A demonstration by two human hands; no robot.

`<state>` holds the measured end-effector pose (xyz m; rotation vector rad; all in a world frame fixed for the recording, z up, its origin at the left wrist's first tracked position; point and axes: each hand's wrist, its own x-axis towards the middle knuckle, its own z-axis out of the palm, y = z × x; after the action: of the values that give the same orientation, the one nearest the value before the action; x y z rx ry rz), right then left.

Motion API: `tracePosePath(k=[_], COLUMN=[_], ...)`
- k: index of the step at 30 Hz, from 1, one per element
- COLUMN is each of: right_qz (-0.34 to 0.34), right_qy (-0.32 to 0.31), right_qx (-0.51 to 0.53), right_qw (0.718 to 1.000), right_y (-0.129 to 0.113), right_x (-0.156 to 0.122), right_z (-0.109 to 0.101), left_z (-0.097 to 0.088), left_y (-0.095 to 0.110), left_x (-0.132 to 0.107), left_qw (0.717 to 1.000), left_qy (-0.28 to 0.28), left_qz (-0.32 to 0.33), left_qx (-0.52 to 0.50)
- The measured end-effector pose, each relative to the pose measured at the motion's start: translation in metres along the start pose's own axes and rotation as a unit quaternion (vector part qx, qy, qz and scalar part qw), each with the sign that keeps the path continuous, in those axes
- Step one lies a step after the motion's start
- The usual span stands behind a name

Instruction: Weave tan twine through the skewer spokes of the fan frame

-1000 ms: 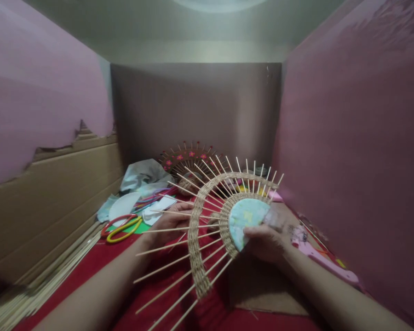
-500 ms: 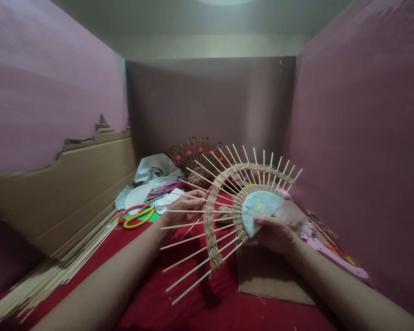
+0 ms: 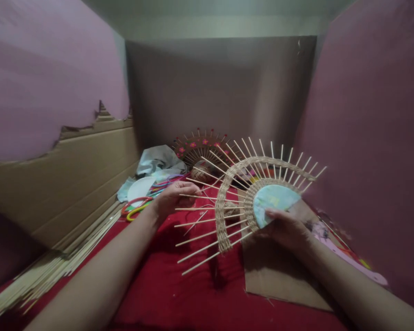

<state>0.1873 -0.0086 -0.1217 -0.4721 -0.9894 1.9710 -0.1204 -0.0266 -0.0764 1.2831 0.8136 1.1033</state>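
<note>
Fan (image 3: 249, 207) sits right of centre, my right hand (image 3: 290, 230) pinching its cloth middle (image 3: 272, 200), likely so the sticks (image 3: 200, 263) stand clear; my left hand (image 3: 177, 195) has its fingers pressed together, on what I cannot tell.

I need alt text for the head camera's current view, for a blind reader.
The right hand holds a fan-shaped woven piece with stick spokes by its pale blue centre; the left hand is near the spoke ends. Red cloth lies beneath.
</note>
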Motion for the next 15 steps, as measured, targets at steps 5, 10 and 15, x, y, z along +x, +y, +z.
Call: tracePosePath(k=[5,10,15], right_qz=[-0.015,-0.006,0.001], right_qy=[0.03,0.039,0.061], right_qx=[-0.001,-0.006,0.008], right_qw=[0.999,0.999,0.998], right_y=[-0.002,-0.002,-0.001], right_x=[0.001,0.003,0.004], right_z=[0.002,0.004,0.006], left_z=[-0.016,-0.013,-0.009], left_y=[0.01,0.025,0.031], left_x=[-0.006,-0.01,-0.009], left_qw=[0.998,0.961,0.91], left_qy=[-0.005,0.017,0.029], left_qz=[-0.002,0.042,0.091], left_qx=[0.057,0.271,0.403])
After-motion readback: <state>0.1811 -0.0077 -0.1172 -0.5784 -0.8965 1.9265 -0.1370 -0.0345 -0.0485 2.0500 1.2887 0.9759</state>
